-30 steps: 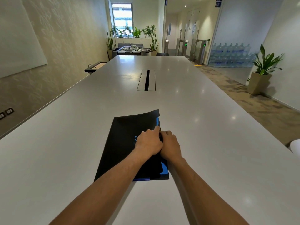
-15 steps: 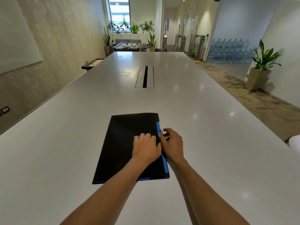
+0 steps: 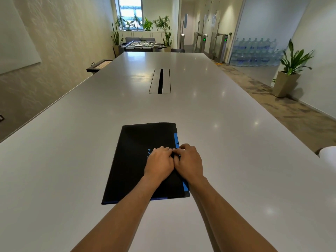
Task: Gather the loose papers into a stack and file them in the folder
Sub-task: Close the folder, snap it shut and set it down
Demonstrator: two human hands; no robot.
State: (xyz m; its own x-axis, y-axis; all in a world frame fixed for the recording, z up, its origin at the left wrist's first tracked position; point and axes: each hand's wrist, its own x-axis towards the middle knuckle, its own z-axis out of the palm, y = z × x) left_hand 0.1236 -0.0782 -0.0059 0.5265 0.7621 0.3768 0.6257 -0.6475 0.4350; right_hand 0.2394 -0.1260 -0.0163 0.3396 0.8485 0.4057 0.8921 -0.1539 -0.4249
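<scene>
A black folder (image 3: pixel 138 142) with a blue strip along its right edge lies closed and flat on the white table (image 3: pixel 72 142), just in front of me. My left hand (image 3: pixel 159 163) rests on the cover near its right side, fingers curled and pressing down. My right hand (image 3: pixel 189 162) sits against it at the blue edge, fingers bent onto the folder's rim. The fingertips of both hands meet there and hide what is between them. No loose papers are in sight.
A cable slot (image 3: pixel 160 80) is set into the table's middle, farther away. A white rounded object (image 3: pixel 329 155) shows at the table's right edge. A potted plant (image 3: pixel 289 70) stands on the floor to the right.
The folder's cover, lifted at its far corner a second ago, now lies flat. My hands have closed together at the right edge.
</scene>
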